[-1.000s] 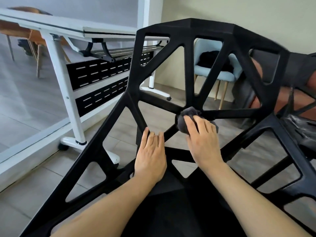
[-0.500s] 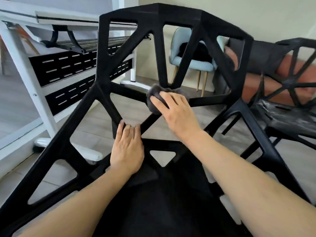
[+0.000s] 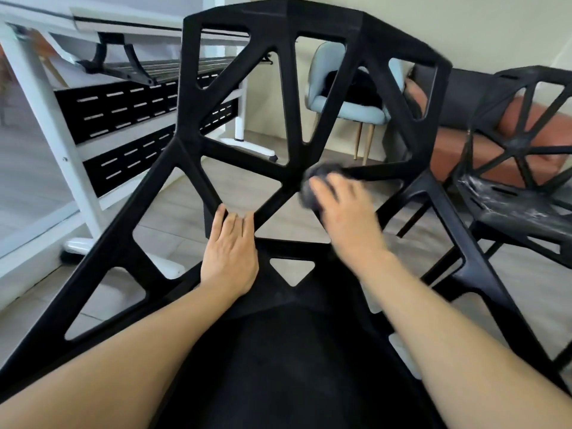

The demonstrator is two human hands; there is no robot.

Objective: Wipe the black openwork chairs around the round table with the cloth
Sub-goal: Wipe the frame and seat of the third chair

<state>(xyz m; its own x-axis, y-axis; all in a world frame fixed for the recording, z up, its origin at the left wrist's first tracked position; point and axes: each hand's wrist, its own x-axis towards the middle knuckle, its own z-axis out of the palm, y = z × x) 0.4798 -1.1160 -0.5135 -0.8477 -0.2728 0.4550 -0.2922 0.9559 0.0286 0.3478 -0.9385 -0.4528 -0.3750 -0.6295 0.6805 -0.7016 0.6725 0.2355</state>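
A: Chair orientation?
B: Black openwork chair has its backrest facing away, upright. Left hand lies flat, fingers together, at the seat's rear edge.
A: Cloth?
B: Right hand presses the bunched cloth on the backrest's strut junction; blurred.

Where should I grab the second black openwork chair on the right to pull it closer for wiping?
Probably by the top rail of its backrest. On the second chair that rail is the nearest bare bar, and the openings beneath it let fingers wrap through. Come from above and its left side with the left hand, which only rests flat on the near chair. The right hand holds the cloth.
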